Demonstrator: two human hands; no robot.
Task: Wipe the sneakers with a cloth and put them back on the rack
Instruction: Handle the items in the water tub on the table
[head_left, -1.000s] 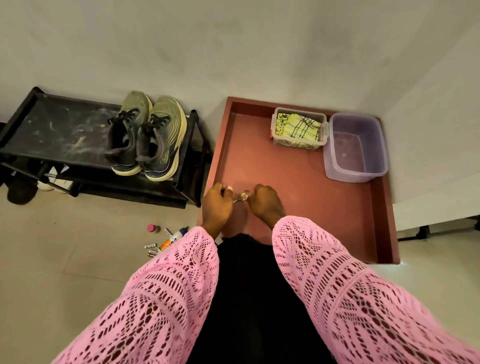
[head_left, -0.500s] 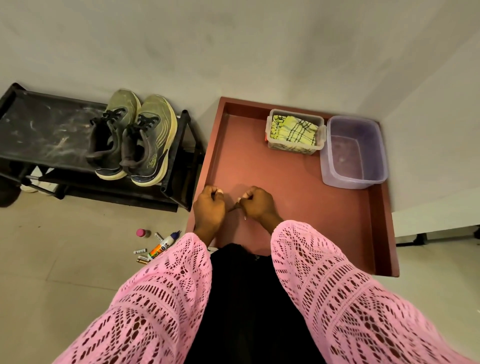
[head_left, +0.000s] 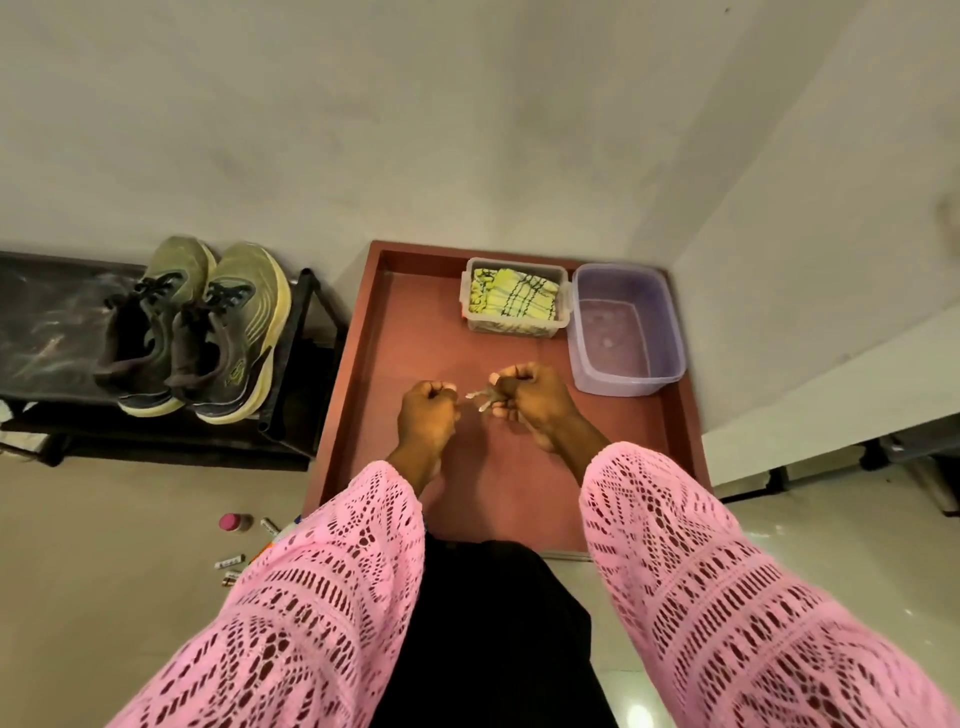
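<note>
sneakers (head_left: 192, 327) on rack (head_left: 47, 317), logos unreadable, cloth (head_left: 511, 300) in clear tub (head_left: 558, 278)

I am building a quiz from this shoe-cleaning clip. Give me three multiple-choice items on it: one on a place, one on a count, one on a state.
1. Where is the yellow checked cloth?
A. in the clear box on the red tray
B. on the rack
C. in the left hand

2. How many sneakers stand on the black rack?
A. one
B. two
C. four

3. What is in the purple tub?
A. the cloth
B. a sneaker
C. neither cloth nor sneaker

Answers:
1. A, the cloth lies folded inside the clear box at the far side of the red tray.
2. B, a pair sits side by side on the top shelf.
3. C, its bare floor shows.
</note>
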